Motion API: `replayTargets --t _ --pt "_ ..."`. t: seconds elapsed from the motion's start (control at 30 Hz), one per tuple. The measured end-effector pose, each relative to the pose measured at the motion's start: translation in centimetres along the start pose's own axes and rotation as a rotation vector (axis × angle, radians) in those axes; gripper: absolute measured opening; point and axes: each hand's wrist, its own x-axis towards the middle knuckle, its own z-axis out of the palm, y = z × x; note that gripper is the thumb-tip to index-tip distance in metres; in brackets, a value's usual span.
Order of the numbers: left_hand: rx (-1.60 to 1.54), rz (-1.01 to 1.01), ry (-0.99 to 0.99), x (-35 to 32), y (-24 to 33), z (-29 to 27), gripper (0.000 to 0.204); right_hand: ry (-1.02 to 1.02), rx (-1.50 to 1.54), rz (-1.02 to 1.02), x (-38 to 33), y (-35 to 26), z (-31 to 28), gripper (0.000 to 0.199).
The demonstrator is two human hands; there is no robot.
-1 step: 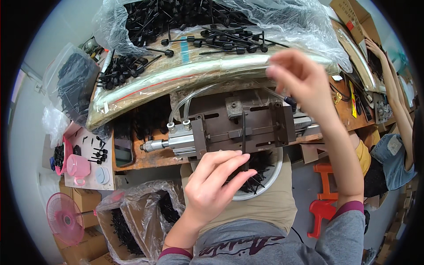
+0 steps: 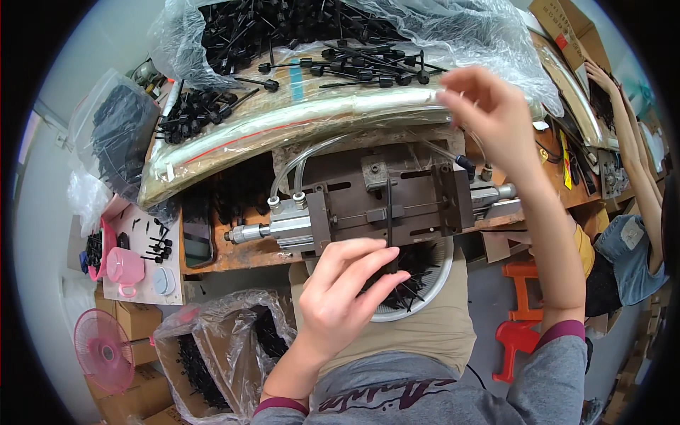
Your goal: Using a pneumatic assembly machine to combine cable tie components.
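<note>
My left hand (image 2: 340,297) is closed on a thin black rod (image 2: 390,212), near its lower end. The rod runs up across the dark metal clamping fixture (image 2: 354,202) to a small metal block (image 2: 375,172) on it. What the fingertips cover at the rod's lower end is hidden. My right hand (image 2: 492,117) is raised past the fixture's right end, in front of the plastic-wrapped tray edge (image 2: 354,104). Its fingers are bent, with a gap to the thumb, and I see nothing between them. Black rods with knobs (image 2: 368,67) lie on the tray beyond.
Below the fixture, a white basket (image 2: 443,290) of black parts sits at my lap. Air tubes (image 2: 301,163) join the fixture's cylinder (image 2: 290,230). At left are a pink fan (image 2: 105,350) and a plastic-lined box (image 2: 227,340). Another person's arm (image 2: 627,134) reaches in at right.
My right hand has shifted slightly to the right and up, uncovering more of the fixture's right end. My left hand keeps its hold on the rod.
</note>
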Motion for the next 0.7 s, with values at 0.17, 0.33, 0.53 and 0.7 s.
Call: replayTargets --t 0.17,0.33,0.53,0.7 --pt "0.117 0.012 -0.042 -1.2 -2.1 2.5 0.029 -0.132 -0.752 -0.137 6.2 2.9 -1.5 0.014" --pt "0.283 0.099 -0.117 -1.5 -3.3 3.7 0.027 -0.098 -0.880 -0.414 7.9 6.2 -1.3 0.010" --pt "0.366 0.110 -0.201 -1.2 -3.2 3.8 0.027 -0.131 -0.847 -0.344 6.8 1.8 -2.3 0.012" --pt "0.373 0.102 -0.235 -0.9 -3.2 3.7 0.026 -0.060 -0.625 -0.383 6.5 1.6 -4.2 0.010"
